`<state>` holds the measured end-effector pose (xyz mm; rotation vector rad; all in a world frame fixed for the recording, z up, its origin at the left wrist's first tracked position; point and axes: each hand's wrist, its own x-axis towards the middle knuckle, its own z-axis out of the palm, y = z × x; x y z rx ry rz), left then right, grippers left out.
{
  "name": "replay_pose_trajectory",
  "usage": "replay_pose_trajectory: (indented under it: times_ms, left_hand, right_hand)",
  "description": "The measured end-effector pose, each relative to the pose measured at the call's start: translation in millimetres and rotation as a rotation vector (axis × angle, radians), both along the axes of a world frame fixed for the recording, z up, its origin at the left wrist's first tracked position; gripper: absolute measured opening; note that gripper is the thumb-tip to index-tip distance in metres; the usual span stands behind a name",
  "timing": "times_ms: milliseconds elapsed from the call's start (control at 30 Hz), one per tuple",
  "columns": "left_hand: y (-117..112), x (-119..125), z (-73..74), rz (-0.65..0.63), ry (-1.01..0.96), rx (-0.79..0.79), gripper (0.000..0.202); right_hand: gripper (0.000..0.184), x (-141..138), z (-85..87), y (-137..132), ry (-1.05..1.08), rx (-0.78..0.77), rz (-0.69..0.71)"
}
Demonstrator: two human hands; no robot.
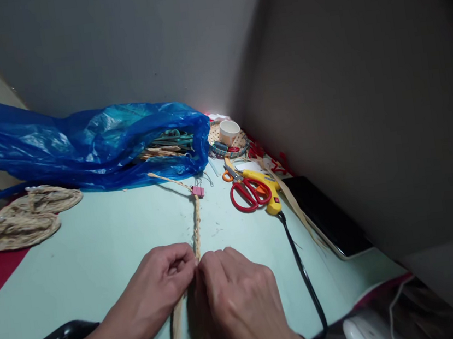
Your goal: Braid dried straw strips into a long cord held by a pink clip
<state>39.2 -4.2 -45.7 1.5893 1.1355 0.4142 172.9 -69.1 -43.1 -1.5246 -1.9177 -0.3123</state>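
Note:
A narrow straw-coloured braid (196, 225) runs down the table toward me, its far end caught in a pink binder clip (198, 191). At its near end my left hand (173, 269) pinches the strands from the left, fingers closed. My right hand (239, 294) is closed beside it, thumb and fingers gathered on the same braid and touching or nearly touching the left. Loose flat strands (176, 335) hang below the hands toward the table's near edge. My fingertips hide the point where the strands cross.
A blue plastic bag (83, 148) of fibre strips lies behind. Coiled braids (15, 231) rest at left. Red-handled scissors (250, 193), a yellow glue gun (267, 186) with black cord (303, 270), a woven tray (214, 135) with a white cup (229, 132), and a black tablet (326, 212) are at right.

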Motion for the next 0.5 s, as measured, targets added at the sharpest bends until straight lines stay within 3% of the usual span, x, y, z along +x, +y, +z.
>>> replay_pose_trajectory:
  times_ms: [67,133,233,333,433,500]
  left_hand:
    - [1,-1,-0.1,-0.018,-0.06,-0.034,0.03]
    - [2,-2,0.9,-0.042,-0.097,-0.068,0.029]
    - [3,-3,3.7,-0.063,-0.088,-0.071,0.029]
    - [4,-4,4.7,-0.05,-0.039,-0.032,0.03]
    - [5,-3,2.2,-0.054,0.013,0.0,0.033]
    - [6,-3,-0.3,-0.064,0.017,0.003,0.033]
  right_hand:
    - [0.025,-3,0.6,-2,0.013,-0.012,0.002]
    - [0.022,-1,1.4,-3,0.116,-0.121,0.036]
    - [0.02,6,5.0,-2,0.461,-0.459,0.064]
    - [0.017,15,11.0,4,0.868,-0.745,0.004]
    - [0.019,21,16.2,11,1.13,-0.863,-0.002]
    - [0.019,21,17.5,13,1.18,-0.879,0.025]
